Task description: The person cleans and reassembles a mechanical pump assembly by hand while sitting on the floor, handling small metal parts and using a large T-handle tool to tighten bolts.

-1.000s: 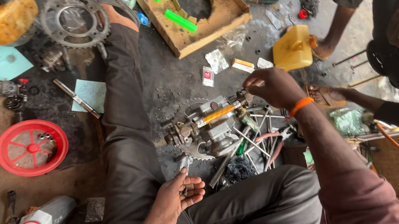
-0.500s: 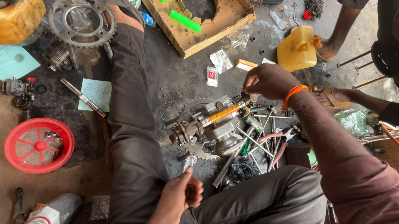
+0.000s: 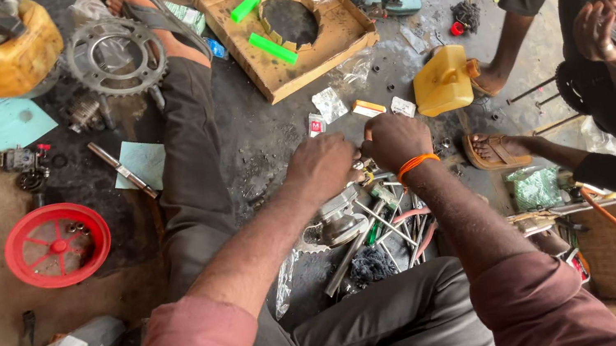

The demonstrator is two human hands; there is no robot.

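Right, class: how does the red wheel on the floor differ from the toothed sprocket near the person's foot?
The red wheel is bright red; the sprocket is bare grey metal. The wheel has a smooth rim with spokes to a hub; the sprocket has teeth all round its edge and an open centre. The wheel lies apart on bare floor; the sprocket sits against the person's foot. Both are round and lie flat.

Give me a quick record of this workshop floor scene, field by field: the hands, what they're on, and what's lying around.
Setting: person seated on an oily floor
Left hand: closed, over a metal engine part
Right hand: closed beside the left; grip contents hidden
Wrist: orange band
Below hands: loose tools
Left side: red wheel, sprocket
Top: wooden tray, yellow jug
Right: another person's hands
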